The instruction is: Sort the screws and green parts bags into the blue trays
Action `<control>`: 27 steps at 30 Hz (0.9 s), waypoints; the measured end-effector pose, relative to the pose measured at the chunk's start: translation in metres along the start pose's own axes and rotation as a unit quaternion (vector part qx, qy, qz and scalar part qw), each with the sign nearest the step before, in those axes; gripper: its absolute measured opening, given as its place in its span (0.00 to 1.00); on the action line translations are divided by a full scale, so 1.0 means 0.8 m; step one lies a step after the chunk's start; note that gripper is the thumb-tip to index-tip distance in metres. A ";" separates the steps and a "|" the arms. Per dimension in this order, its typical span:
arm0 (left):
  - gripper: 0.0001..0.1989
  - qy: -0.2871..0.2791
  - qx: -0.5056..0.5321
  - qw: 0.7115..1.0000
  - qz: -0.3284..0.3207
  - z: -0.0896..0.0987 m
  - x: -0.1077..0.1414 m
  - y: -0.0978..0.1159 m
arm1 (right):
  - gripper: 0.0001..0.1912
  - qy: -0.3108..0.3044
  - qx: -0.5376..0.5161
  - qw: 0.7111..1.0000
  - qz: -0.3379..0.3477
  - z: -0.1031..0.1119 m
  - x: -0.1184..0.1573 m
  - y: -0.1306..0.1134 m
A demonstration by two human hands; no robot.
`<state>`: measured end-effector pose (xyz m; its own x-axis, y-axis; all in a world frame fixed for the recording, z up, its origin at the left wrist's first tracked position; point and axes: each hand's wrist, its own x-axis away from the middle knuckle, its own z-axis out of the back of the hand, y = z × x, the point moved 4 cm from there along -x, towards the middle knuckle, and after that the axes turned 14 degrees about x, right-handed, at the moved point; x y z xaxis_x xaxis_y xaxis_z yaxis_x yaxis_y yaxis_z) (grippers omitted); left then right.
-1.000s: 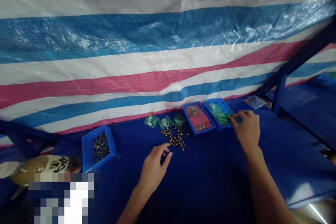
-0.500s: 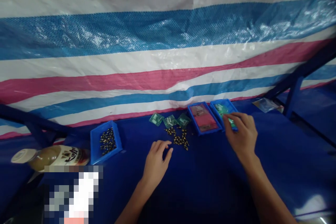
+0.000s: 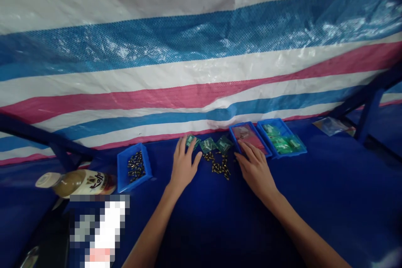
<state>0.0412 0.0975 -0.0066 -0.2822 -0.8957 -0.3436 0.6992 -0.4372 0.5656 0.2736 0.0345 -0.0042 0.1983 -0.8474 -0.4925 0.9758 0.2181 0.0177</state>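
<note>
My left hand (image 3: 184, 164) has its fingers spread, the fingertips over the leftmost of three small green packets (image 3: 192, 140) and partly covering it. The other two packets, a middle one (image 3: 207, 145) and a right one (image 3: 224, 144), lie beside it in a row. Just in front of them is a loose pile of small brass-and-dark metal parts (image 3: 220, 168), between my two hands. My right hand (image 3: 256, 170) reaches with fingers stretched to the near left side of a blue tray (image 3: 233, 130) holding reddish flat packets. I see nothing held in either hand.
Right of that tray, another blue tray (image 3: 304, 150) contains green packets. A blue bin (image 3: 121, 176) with more metal parts stands left, beside a lying bottle (image 3: 84, 182). A clear plastic bag (image 3: 333, 126) lies far right. Striped sheeting (image 3: 188, 67) hangs behind the blue table.
My right hand has moved left from the green-packet tray to the reddish-packet tray, its fingers now apart. My left hand has moved forward onto the leftmost packet. The view has shifted slightly.
</note>
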 end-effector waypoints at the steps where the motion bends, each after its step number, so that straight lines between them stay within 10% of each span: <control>1: 0.25 -0.014 -0.009 1.000 -0.005 -0.004 -0.011 -0.005 | 0.16 -0.005 0.011 1.000 0.004 -0.002 0.000 0.008; 9: 0.28 -0.143 -0.050 0.988 -0.006 -0.061 -0.044 0.012 | 0.13 -0.015 0.020 1.000 -0.006 0.004 -0.001 0.021; 17: 0.37 -0.136 -0.059 0.987 -0.058 -0.093 -0.029 0.080 | 0.12 -0.022 0.021 1.000 -0.008 0.005 -0.002 0.023; 27: 0.23 -0.121 -0.073 0.984 -0.113 -0.077 0.021 0.091 | 0.13 -0.017 0.027 0.999 -0.006 0.003 -0.001 0.022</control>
<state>0.1278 0.0558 -0.0177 -0.5768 -0.7780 -0.2488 0.6825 -0.6264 0.3765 0.2907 0.0377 -0.0014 0.1878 -0.8663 -0.4629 0.9816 0.1816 0.0585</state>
